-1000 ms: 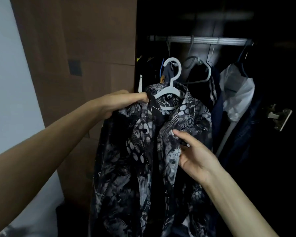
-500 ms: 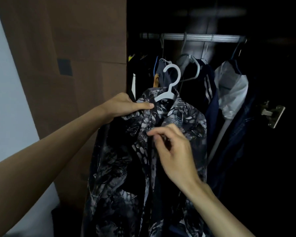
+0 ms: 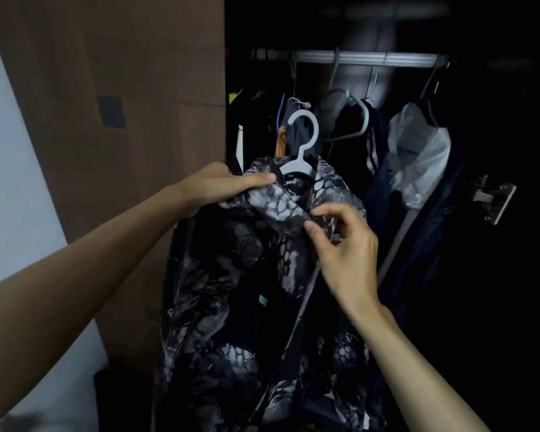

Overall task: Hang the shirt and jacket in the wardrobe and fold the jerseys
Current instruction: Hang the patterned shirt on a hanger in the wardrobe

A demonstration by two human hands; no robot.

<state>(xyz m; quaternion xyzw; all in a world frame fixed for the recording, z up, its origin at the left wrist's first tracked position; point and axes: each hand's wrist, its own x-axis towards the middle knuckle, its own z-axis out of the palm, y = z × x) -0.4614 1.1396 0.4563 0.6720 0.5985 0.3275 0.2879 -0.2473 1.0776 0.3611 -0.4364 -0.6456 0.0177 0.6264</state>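
A black and grey patterned shirt [image 3: 231,291] hangs from a white plastic hanger [image 3: 303,141], held up in front of the open wardrobe. The hanger's hook is below the metal rail [image 3: 356,59] and not on it. My left hand [image 3: 219,185] grips the shirt's left shoulder together with the hanger's arm. My right hand [image 3: 343,244] pinches the shirt's front edge just below the collar, thumb against curled fingers.
Several dark garments [image 3: 374,157] and a white one [image 3: 421,157] hang on the rail behind the shirt. The brown wardrobe door [image 3: 122,88] stands open at the left, beside a pale wall [image 3: 10,182]. A metal hinge [image 3: 493,198] juts out at the right.
My right hand rose from the shirt's mid front to just under the collar and now pinches the fabric there. The left hand kept its hold on the shoulder.
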